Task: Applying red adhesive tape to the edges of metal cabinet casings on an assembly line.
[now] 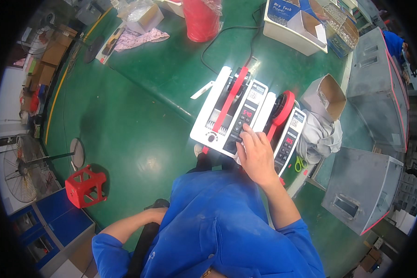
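Note:
Two white tape dispensers stand side by side on the green table. Red tape runs over the left tape dispenser (208, 118), and a roll of red tape sits in the right tape dispenser (287, 143). My right hand (257, 157) reaches over the left dispenser's control panel (243, 118), its fingertips at the buttons below the lit red display. It holds nothing, with the fingers partly bent and apart. Low at my left side, my left hand (156, 215) is by a black object (158, 204) near my blue clothing. Its fingers are hidden.
Green-handled scissors (301, 163) and a grey cloth (317, 136) lie right of the dispensers, below an open cardboard box (324, 97). A white bin (294, 30) and a red cylinder (201, 21) are at the back. A red stool (85, 186) stands left. A black cable (213, 44) loops behind.

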Demonstrator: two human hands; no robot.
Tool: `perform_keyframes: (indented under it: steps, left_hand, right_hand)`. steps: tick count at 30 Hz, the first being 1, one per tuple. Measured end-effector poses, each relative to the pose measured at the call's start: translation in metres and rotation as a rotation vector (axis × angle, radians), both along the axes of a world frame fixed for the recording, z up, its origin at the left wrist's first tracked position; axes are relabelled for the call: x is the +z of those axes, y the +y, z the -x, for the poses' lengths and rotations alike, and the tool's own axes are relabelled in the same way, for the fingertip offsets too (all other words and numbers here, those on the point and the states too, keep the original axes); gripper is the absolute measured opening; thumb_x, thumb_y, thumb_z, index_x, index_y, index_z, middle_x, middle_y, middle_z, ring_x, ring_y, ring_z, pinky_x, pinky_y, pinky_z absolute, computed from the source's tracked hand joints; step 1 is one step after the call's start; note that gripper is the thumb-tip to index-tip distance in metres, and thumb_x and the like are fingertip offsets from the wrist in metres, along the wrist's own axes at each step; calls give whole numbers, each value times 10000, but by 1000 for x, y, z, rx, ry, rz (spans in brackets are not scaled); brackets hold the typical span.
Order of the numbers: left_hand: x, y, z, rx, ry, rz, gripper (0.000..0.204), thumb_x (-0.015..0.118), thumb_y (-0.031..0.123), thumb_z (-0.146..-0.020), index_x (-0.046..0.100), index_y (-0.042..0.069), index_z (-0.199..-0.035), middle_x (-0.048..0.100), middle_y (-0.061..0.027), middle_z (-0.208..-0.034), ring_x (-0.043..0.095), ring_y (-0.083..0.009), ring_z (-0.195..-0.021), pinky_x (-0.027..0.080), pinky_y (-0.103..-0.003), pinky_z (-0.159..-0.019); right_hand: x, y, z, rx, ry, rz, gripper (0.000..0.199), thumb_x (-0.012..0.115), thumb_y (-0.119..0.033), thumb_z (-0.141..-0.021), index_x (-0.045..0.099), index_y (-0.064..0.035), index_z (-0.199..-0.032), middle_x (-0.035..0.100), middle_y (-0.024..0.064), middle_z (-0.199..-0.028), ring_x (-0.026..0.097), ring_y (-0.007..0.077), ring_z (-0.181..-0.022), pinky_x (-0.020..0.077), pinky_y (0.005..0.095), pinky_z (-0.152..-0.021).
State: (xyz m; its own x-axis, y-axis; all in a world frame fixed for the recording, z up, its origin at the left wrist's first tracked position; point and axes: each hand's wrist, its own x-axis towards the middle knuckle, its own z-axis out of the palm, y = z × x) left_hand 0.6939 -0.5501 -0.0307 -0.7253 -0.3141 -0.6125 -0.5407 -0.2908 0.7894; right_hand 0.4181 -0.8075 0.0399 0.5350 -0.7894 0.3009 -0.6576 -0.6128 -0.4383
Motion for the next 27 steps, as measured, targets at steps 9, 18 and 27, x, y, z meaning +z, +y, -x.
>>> perform_keyframes:
  steps: [9,18,27]
  left_hand:
    - [0,0,2,-27,-24,-54,434,605,330,-743,559,43,-1066,556,-195,-1088,526,-338,-998,422,-389,-830]
    - [3,-1,3,-30,-44,-75,442,601,334,-746,555,43,-1076,551,-192,-1100,519,-333,-1013,417,-385,-846]
    - [10,-3,5,-29,-50,-46,433,593,325,-750,555,43,-1076,553,-191,-1097,527,-335,-1002,423,-392,-833]
  right_hand:
    - [1,1,0,1,44,-7,271,630,-74,-675,516,6,-907,547,171,-1092,493,251,-744,420,331,-679]
    - [3,1,-1,-1,50,0,266,630,-72,-678,513,3,-904,547,165,-1091,491,249,-749,422,328,-679]
    - [2,-2,-3,-1,-20,14,309,638,-63,-670,507,15,-938,539,178,-1089,493,272,-762,426,336,-698]
